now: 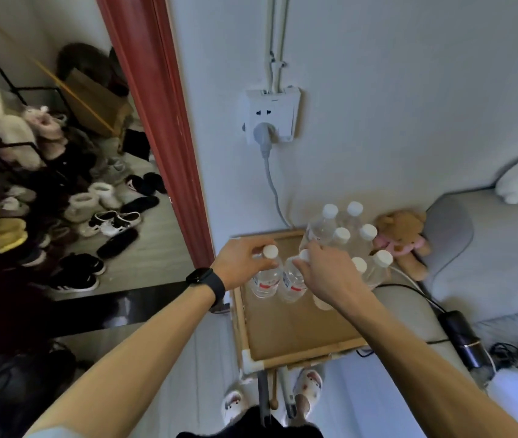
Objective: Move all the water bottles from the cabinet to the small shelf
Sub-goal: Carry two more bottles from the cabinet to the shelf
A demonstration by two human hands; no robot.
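A small wooden shelf [295, 336] stands against the wall below me. Two clear water bottles with white caps stand upright on its left half. My left hand [242, 263] grips the neck of the left bottle [265, 281]. My right hand [324, 270] grips the top of the bottle beside it [292, 284], hiding most of its cap. Several more white-capped bottles [346, 235] stand grouped at the shelf's far right corner. One more bottle is partly hidden under my right wrist.
A brown teddy bear [403, 241] leans next to the bottles, by a grey sofa [488, 263]. A wall socket [270, 116] with a grey plug and cable hangs above. Left of the red door frame [163, 128], shoes [106, 222] cover the floor. Black cables and a dark cylinder [463, 339] lie at right.
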